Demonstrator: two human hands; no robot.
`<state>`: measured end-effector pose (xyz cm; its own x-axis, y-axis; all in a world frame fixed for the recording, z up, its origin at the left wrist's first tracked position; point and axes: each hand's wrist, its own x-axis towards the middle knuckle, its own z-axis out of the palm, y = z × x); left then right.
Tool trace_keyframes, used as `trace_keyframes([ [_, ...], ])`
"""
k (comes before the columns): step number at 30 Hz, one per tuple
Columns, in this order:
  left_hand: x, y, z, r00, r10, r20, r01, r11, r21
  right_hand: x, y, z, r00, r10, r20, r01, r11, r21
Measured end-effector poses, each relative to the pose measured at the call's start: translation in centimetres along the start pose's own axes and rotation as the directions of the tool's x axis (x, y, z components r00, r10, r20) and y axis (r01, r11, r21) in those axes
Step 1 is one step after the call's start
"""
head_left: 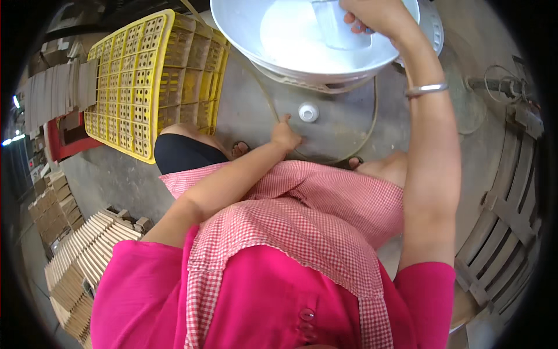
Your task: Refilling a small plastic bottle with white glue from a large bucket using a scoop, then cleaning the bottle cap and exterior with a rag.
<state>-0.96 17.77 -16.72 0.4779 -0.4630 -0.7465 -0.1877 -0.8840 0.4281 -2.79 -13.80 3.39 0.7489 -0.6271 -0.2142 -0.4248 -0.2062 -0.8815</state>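
At the top of the head view, my right hand (378, 17) is closed on a translucent plastic scoop (337, 36). Its fingers curl at the scoop's edge, over a wide white basin (244, 35) with a pale inside. Low between my knees, my left hand (286, 136) reaches to the floor with a finger stretched out and nothing seen in it. A small round white plastic piece (308, 112), like a cap, lies just to its right, apart from it. A thin hose (372, 125) loops over the floor and passes by or under my left hand; contact cannot be told.
A yellow plastic crate (154, 87) stands on its side at the left, beside stacked grey boards (55, 96). Piled wooden slats (96, 256) lie at the lower left. A slatted wooden pallet (500, 227) is at the right. The basin rests on another white tub (314, 81).
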Motion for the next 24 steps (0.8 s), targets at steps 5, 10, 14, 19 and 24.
trace_keyframes([
  [5,2.4,-1.0,3.6,0.959,0.225,-0.175,-0.208,0.972,0.112,-0.7,0.1,-0.1,0.992,-0.122,-0.005,0.118,0.969,-0.219],
  [10,3.6,-0.3,3.7,0.94,0.264,-0.217,-0.261,0.964,0.044,-1.7,0.0,0.6,0.95,-0.306,0.057,0.291,0.808,-0.513],
  [14,2.9,0.9,1.8,0.909,0.383,-0.164,-0.368,0.922,0.118,-1.6,-0.5,1.1,0.968,-0.16,0.194,0.246,0.757,-0.605],
  [19,-5.2,5.7,-4.0,0.899,0.408,0.159,-0.407,0.912,-0.043,-1.8,-0.8,1.1,0.958,-0.178,0.224,0.281,0.741,-0.61],
  [24,-11.9,7.5,-11.5,0.764,0.635,0.113,-0.606,0.767,-0.211,-0.5,-2.5,1.5,0.902,-0.214,0.376,0.426,0.585,-0.69],
])
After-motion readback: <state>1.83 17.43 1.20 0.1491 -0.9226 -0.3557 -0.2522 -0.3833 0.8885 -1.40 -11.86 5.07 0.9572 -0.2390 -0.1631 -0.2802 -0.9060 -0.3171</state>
